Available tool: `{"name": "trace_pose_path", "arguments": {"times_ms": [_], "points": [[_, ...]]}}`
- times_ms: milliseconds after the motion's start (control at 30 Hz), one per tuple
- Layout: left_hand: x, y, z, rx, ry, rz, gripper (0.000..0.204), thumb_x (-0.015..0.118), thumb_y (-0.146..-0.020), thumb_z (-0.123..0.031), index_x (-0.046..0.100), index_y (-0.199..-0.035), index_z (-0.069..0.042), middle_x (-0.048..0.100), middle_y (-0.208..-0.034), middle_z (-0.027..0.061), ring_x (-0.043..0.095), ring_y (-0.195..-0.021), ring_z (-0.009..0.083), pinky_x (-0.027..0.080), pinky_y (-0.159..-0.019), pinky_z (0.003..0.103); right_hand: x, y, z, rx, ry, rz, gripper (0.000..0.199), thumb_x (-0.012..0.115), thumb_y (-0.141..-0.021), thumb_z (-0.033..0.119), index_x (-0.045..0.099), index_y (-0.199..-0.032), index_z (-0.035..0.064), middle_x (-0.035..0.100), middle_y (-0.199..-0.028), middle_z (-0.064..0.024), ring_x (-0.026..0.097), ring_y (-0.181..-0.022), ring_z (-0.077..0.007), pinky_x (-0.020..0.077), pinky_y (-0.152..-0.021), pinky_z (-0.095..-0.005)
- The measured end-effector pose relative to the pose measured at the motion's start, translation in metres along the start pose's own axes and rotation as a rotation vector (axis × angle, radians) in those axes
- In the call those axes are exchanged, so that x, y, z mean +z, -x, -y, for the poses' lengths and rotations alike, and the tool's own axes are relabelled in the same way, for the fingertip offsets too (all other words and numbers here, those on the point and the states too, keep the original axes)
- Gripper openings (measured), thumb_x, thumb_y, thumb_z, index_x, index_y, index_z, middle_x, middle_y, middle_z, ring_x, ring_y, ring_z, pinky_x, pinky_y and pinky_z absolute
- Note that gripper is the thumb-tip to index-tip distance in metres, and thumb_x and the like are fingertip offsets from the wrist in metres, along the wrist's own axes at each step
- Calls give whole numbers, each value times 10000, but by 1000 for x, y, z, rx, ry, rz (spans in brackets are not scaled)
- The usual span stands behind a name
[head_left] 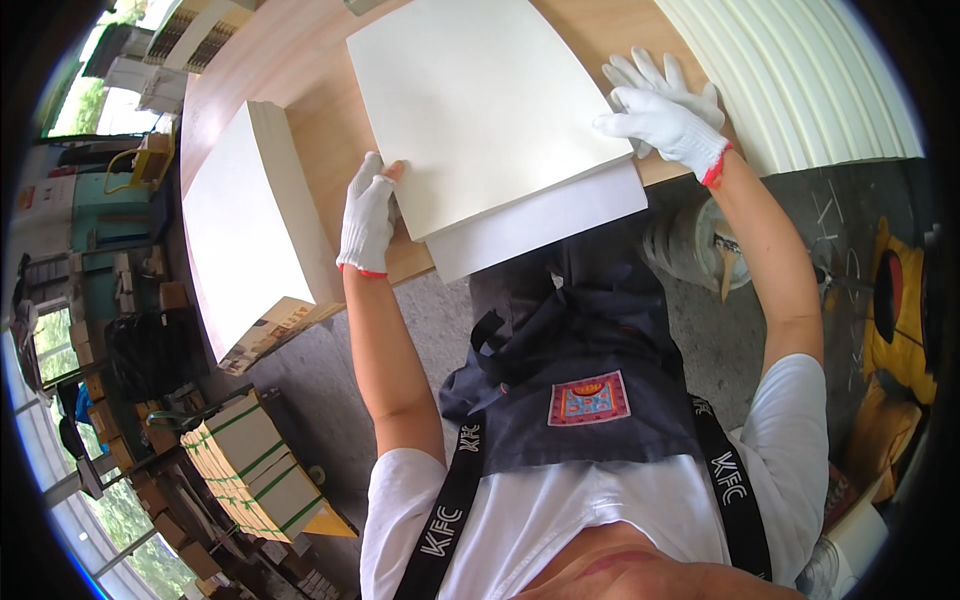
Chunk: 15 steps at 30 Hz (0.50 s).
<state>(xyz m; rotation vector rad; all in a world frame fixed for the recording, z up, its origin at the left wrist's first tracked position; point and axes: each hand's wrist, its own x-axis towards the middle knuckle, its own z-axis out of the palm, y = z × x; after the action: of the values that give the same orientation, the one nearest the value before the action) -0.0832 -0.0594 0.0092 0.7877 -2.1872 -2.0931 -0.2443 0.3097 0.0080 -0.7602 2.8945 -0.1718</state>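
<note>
A stack of large white paper sheets (490, 110) lies on the wooden table in front of me, with a lower white sheet (540, 225) jutting out toward me from under it. My left hand (368, 215) is in a white knit glove with one bare fingertip; it is open against the stack's left edge. At the right edge my right hand (668, 128), gloved in white with a red cuff, is open, its outstretched fingers touching the paper. Just beyond it shows another white glove (675, 85), partly covered; I cannot tell whether anyone wears it.
Left on the table (225, 90) stands a thick paper pile (240, 230). Long white ridged stacks (790, 80) flank the right side. On the floor are a strapped bundle pile (250, 465) at lower left and a grey bucket-like container (690, 245) by the table's near edge.
</note>
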Motion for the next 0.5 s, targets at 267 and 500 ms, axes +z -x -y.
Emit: {"name": "trace_pose_path", "arguments": {"times_ms": [267,500], "points": [[17,10,-7,265,-1122,-359,366,617,-954,-398,644,-1093,-61,596,-1223,111,564,-1100,288,487,-875,398,-16,27,25,76,98,-214,563,576,-929,553,606,-1261,100,387,-1571,-109,287,-1468,-361,218,-1148,-567],[6,-37,3,386,-860,-284,411,525,-993,-410,663,-1135,-50,520,-1418,128,448,-1311,338,390,-1056,418,5,48,34,-4,-154,-138,909,530,-872,723,431,-1469,45,379,-1556,-139,308,-1467,-279,268,-1190,-461]]}}
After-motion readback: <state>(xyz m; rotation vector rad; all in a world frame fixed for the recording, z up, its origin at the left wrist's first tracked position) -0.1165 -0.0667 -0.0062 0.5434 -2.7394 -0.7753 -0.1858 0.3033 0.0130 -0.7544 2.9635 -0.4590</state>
